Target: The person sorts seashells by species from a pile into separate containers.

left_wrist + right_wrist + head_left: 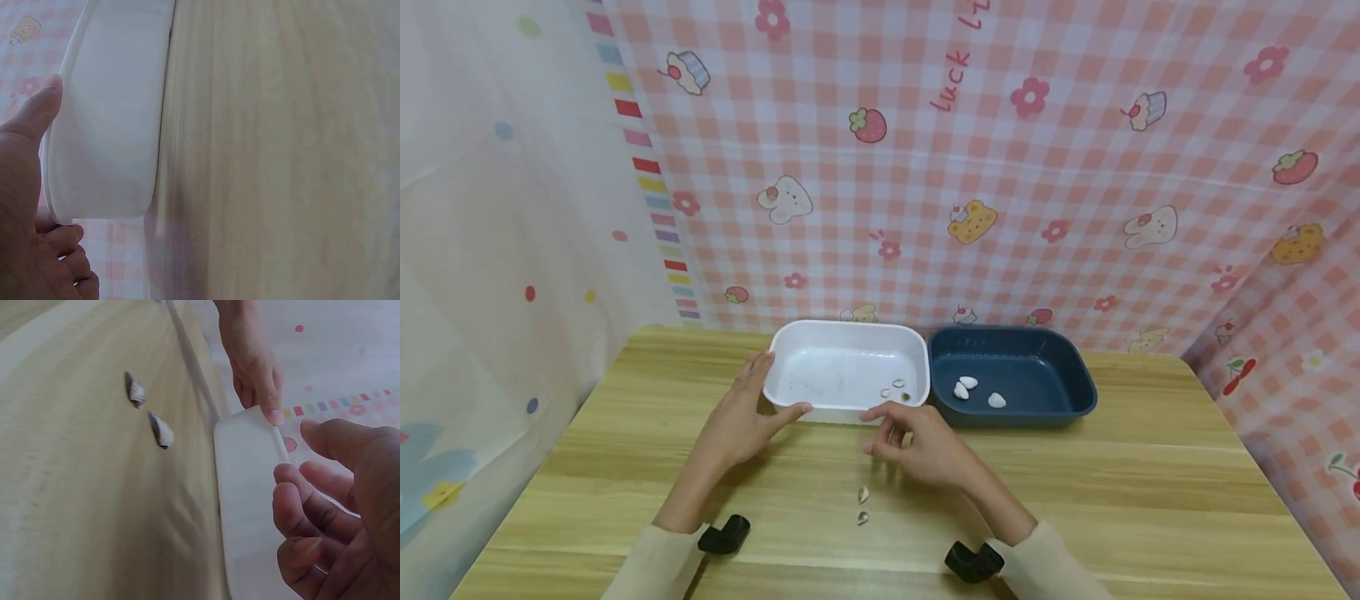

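Note:
My left hand (pixel 741 421) holds the near left corner of a white rectangular tray (pixel 842 414). In the left wrist view its thumb lies on the rim and its fingers bend around the end wall. My right hand (pixel 925 446) hovers by the tray's near right side, fingers loosely bent, thumb apart, nothing between them in the right wrist view. Two small striped seashells (pixel 161 430) lie on the table in front of the hands. Inside the white tray, near its right end, are three small shells (pixel 886 392).
A dark blue tray (pixel 1078 408) stands against the white tray's right side, with three white shells (pixel 996 400) in it. Both sit on a wooden table (pixel 1150 500) near its back edge, before a pink checked cloth (pixel 925 183). Black wrist mounts (pixel 973 562) sit at both sleeves.

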### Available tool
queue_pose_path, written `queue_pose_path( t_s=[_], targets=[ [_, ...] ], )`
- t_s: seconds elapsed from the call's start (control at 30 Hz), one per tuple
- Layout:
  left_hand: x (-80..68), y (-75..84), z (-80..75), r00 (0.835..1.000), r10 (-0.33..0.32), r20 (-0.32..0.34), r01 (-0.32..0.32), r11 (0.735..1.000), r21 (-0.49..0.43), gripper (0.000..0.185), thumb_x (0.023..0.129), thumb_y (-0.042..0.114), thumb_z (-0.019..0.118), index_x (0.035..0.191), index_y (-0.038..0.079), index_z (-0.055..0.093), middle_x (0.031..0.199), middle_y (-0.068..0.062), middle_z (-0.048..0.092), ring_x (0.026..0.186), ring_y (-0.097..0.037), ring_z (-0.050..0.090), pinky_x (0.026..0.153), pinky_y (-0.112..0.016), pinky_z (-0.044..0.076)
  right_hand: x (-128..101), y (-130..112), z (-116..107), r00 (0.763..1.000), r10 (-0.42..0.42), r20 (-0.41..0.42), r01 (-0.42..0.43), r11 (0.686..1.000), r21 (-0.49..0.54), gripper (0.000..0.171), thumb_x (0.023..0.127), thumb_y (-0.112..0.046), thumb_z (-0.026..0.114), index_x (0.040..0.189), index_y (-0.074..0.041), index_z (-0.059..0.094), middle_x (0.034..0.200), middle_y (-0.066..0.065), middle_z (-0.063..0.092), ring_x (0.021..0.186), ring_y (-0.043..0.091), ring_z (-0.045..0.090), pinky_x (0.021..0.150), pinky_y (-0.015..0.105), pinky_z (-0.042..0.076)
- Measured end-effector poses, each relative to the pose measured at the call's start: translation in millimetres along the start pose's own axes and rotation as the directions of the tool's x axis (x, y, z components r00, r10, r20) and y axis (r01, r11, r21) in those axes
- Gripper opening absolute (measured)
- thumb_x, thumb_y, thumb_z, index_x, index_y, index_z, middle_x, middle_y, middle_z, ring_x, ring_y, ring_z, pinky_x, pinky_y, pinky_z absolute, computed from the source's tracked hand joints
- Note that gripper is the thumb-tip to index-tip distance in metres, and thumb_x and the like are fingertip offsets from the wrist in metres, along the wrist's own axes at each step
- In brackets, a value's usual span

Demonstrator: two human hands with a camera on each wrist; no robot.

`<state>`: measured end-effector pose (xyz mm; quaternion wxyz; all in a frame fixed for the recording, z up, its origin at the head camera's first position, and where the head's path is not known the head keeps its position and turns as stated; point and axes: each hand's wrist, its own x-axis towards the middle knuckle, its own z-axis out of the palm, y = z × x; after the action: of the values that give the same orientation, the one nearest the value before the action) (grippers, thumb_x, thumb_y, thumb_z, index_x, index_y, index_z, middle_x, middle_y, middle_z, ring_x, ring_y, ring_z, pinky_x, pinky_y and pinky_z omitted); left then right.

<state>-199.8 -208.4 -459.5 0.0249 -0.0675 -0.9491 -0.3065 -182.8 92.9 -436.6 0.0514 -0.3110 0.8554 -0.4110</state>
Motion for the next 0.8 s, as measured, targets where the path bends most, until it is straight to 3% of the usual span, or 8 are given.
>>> queue_pose_path(
  t_s=[0.37, 0.57, 0.8],
  targets=[
    [0.1, 0.2, 0.1, 1.000, -0.001, 0.001, 0.001, 1.000, 0.002, 0.116, 0.083, 0.084, 0.056, 0.166, 0.014, 0.014, 0.173, -0.017, 0.014, 0.160, -0.040, 0.013, 0.119, -0.072, 0.026, -11.7, 12.6, 10.0, 0.986, 0.089, 0.143, -0.106, 0.988, 0.116, 0.033, 0.095, -0.025, 0.075, 0.124, -0.010, 0.069, 0.081, -0.008, 0.067, 0.070, 0.005, 0.061, 0.064, 0.021, 0.053],
    [0.7, 0.5, 0.1, 1.000, -0.001, 0.008, 0.001, 1.000, 0.000, 0.117, 0.083, 0.084, 0.055, 0.166, 0.014, 0.014, 0.173, -0.017, 0.013, 0.160, -0.040, 0.012, 0.119, -0.071, 0.026, -16.7, 20.8, 17.0, 0.976, 0.064, 0.210, -0.093, 0.987, 0.131, 0.027, 0.094, -0.019, 0.075, 0.120, -0.012, 0.072, 0.077, -0.008, 0.066, 0.065, 0.001, 0.057, 0.063, 0.018, 0.050],
    [0.7, 0.4, -0.1, 1.000, -0.007, 0.008, 0.007, 1.000, -0.005, 0.117, 0.083, 0.084, 0.056, 0.166, 0.014, 0.014, 0.173, -0.017, 0.012, 0.159, -0.041, 0.014, 0.119, -0.071, 0.026, -21.4, 25.8, 23.3, 0.965, 0.047, 0.260, -0.071, 0.994, 0.087, 0.026, 0.090, -0.027, 0.080, 0.115, -0.020, 0.074, 0.072, -0.013, 0.061, 0.063, -0.004, 0.051, 0.062, 0.014, 0.045]
  ],
)
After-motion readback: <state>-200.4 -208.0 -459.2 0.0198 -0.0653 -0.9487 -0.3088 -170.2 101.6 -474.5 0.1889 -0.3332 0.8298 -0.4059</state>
